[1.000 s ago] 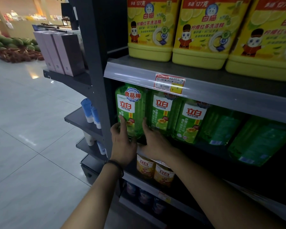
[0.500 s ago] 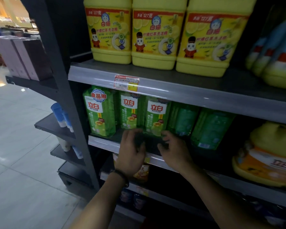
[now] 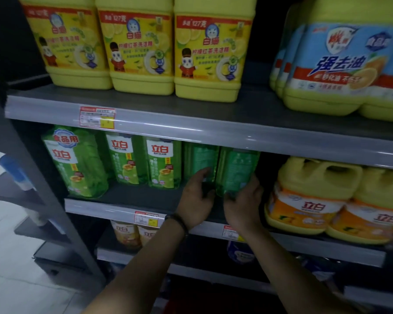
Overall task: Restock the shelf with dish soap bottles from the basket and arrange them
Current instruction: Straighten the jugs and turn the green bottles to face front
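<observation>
Middle shelf [image 3: 134,196]: three dish soap bottles [image 3: 125,159] face forward. Beside the orange jug [image 3: 304,200], two reversed bottles [image 3: 236,168] are not yet turned; left hand [image 3: 195,200] and right hand [image 3: 243,207] each apparently hold one in a clamped grip.

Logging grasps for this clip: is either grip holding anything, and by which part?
Each holds a green soap bottle by its lower body, counting from the left: the left grip the fourth bottle, the right grip the fifth bottle.
</observation>
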Demonstrator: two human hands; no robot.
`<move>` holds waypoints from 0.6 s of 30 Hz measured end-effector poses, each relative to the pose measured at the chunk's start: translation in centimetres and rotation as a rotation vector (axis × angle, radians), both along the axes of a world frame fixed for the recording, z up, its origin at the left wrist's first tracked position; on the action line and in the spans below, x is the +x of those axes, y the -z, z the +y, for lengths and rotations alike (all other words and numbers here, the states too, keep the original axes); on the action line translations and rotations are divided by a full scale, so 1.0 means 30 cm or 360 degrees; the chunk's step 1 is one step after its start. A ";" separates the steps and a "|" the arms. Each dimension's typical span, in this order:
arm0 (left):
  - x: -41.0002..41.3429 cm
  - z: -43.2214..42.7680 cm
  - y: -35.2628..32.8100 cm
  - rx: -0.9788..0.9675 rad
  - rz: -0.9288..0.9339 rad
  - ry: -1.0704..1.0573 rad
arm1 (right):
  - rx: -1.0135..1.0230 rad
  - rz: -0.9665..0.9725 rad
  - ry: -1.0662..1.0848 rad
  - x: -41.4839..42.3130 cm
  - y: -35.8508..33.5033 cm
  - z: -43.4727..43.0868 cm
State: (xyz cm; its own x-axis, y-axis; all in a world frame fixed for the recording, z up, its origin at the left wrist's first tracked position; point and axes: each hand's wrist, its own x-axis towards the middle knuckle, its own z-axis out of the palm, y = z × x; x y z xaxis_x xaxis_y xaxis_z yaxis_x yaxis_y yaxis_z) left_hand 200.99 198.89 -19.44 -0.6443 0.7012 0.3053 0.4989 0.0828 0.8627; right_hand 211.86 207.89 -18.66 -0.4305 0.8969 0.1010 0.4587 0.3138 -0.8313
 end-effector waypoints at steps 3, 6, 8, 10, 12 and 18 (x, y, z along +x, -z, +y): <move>0.000 0.047 -0.004 -0.0057 -0.0040 0.0023 | -0.0136 0.0086 -0.0038 -0.024 0.009 0.051; -0.023 0.070 -0.005 -0.0155 0.0033 0.0141 | -0.0380 0.0187 -0.0068 -0.010 -0.040 0.097; -0.030 0.072 -0.014 -0.0197 -0.0005 0.0216 | -0.0454 0.0232 -0.0162 0.008 -0.056 0.124; -0.024 0.065 -0.027 -0.0189 -0.0045 0.0242 | -0.0391 0.0186 -0.0152 0.012 -0.032 0.141; -0.022 0.058 -0.024 -0.0152 -0.0061 0.0230 | -0.0277 0.0126 -0.0176 0.009 0.057 0.193; -0.044 -0.010 -0.007 -0.0126 -0.0182 0.0209 | -0.0307 0.0166 -0.0373 0.082 -0.015 0.113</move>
